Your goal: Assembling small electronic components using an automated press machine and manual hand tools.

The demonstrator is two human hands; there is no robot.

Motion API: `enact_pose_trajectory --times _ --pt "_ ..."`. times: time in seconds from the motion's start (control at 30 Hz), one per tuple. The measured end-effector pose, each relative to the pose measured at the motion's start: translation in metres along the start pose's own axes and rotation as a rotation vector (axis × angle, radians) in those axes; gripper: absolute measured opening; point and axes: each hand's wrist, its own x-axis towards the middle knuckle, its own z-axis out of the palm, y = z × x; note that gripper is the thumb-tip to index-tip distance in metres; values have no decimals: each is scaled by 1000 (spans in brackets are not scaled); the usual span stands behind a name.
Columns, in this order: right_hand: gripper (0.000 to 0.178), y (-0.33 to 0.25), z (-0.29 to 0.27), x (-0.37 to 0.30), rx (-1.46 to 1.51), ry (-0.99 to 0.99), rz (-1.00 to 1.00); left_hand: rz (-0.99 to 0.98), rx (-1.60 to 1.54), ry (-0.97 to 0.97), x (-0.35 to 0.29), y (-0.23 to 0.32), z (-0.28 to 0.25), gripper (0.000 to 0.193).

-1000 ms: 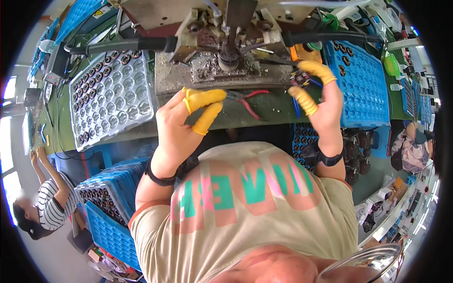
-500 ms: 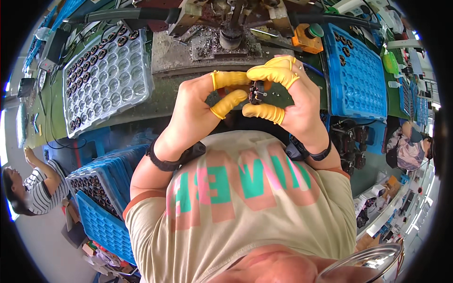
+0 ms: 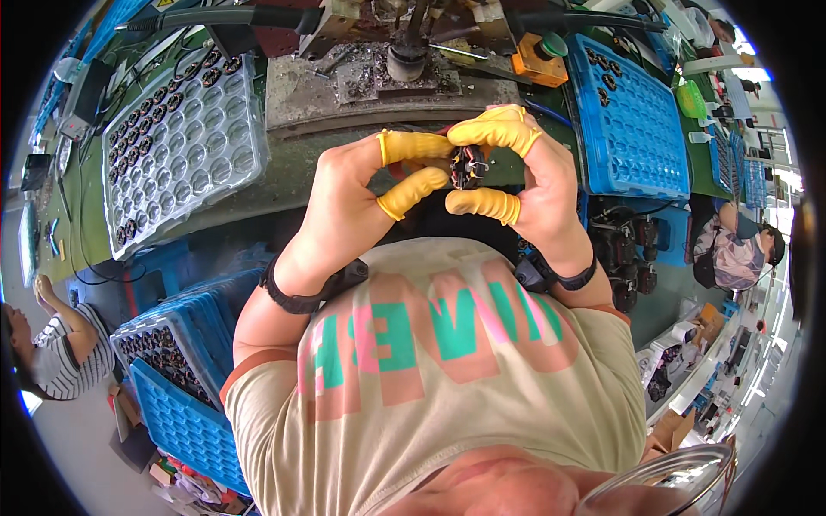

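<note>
Nearest the camera is the person's chest in a beige shirt [image 3: 430,361], with a dark band on each wrist. Just beyond it the two hands meet in front of the body. The left hand [image 3: 353,206] and the right hand [image 3: 538,202] both wear yellow finger cots on thumb and fingertips, and both are closed in a fingertip pinch on one small dark wound component [image 3: 467,166] with thin wire leads, held between them above the near edge of the bench. No palm contact is visible; the part is carried by the fingertips alone.

Judged step: the part is in hand for close handling or checking, clear of the machine. The next move would call for a steady pinch that does not bend the leads.

Further out on the bench stands a grey metal press fixture [image 3: 404,64], littered with swarf. To the left lies a clear blister tray [image 3: 185,146], with dark parts along its far and left rows. To the right lies a blue cell tray [image 3: 641,129], mostly unfilled. An orange switch box [image 3: 540,60] sits between fixture and blue tray. Stacked blue crates [image 3: 181,370] stand lower left.
</note>
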Motion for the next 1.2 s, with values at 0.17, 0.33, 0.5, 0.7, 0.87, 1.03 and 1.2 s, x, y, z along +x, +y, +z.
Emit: enact_pose_trajectory --times 0.17,0.33,0.5,0.7,0.87,1.03,1.2 --pt "48 9 9 -2 245 -3 144 -11 -7 19 -1 -1 -3 24" --pt "55 7 7 -1 427 -132 377 -29 9 32 -2 -4 -5 24" --pt "53 13 4 0 413 -144 361 -53 7 51 0 -6 -2 25" --pt "45 21 9 -6 484 -23 287 -17 -63 112 3 -5 2 25" --pt "47 28 3 -8 522 -82 248 89 -44 123 5 3 3 28" --pt "49 33 3 -13 826 -134 261 157 -8 123 6 9 5 32" --pt "47 29 -2 -17 1093 -156 396 259 37 99 7 11 7 33"
